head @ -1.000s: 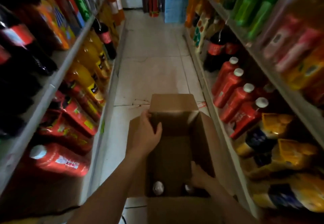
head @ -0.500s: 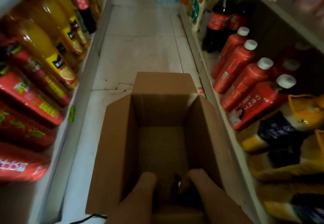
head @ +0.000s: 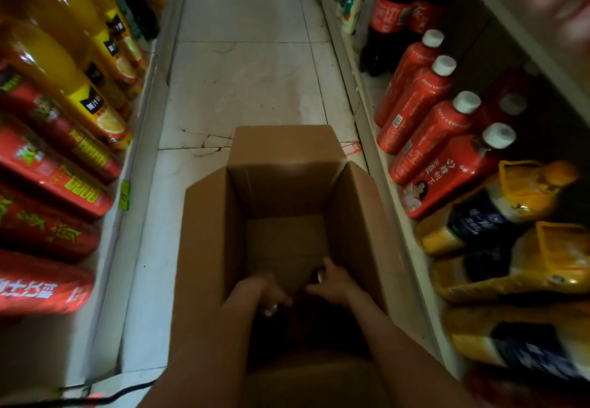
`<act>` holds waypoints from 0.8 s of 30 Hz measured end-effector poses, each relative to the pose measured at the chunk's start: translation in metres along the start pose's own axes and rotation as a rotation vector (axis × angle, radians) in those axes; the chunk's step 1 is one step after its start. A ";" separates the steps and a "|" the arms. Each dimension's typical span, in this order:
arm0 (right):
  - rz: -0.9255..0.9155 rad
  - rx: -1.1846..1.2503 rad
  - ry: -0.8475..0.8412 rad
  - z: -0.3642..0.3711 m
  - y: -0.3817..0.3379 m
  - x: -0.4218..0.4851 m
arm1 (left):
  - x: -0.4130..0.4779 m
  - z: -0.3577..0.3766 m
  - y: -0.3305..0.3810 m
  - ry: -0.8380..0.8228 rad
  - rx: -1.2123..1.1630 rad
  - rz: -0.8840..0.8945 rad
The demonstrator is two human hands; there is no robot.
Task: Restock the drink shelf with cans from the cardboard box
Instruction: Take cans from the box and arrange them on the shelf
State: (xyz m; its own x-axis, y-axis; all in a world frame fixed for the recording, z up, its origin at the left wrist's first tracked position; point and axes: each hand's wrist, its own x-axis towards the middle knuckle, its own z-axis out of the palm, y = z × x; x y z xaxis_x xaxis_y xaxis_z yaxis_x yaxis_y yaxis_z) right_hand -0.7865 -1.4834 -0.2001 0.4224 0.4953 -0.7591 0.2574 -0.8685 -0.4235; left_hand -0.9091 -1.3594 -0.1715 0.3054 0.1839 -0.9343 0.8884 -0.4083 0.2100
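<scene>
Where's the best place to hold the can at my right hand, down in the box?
Probably round its upper side wall, just under the rim, coming straight down from above. The can seems to stand upright deep in the cardboard box. Only its top shows, and the tall walls block a sideways reach. Your right hand seems to curl round it that way.

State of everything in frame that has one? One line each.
cardboard box: on the aisle floor, flaps open, far end of the bottom bare.
left hand: inside the box, fingers curled on left can.
right hand: inside the box, gripping right can.
red bottles: shelved, white caps on.
</scene>
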 end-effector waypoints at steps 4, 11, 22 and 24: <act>-0.029 0.229 0.110 -0.053 -0.039 -0.069 | -0.077 -0.032 0.011 0.187 -0.452 0.013; -0.157 0.578 0.210 -0.145 -0.112 -0.213 | -0.237 -0.077 0.033 0.211 -1.144 0.006; -0.308 0.685 0.471 -0.275 -0.201 -0.466 | -0.523 -0.150 0.108 0.214 -1.033 0.246; -0.338 0.675 0.522 -0.294 -0.211 -0.512 | -0.571 -0.163 0.121 0.270 -0.924 0.313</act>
State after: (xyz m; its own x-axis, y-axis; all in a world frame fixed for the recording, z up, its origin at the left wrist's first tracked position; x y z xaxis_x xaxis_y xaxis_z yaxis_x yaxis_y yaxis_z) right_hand -0.8015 -1.5488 0.4234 0.7985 0.5267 -0.2916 -0.0540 -0.4198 -0.9060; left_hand -0.9205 -1.3684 0.4345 0.5360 0.4303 -0.7263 0.6375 0.3577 0.6824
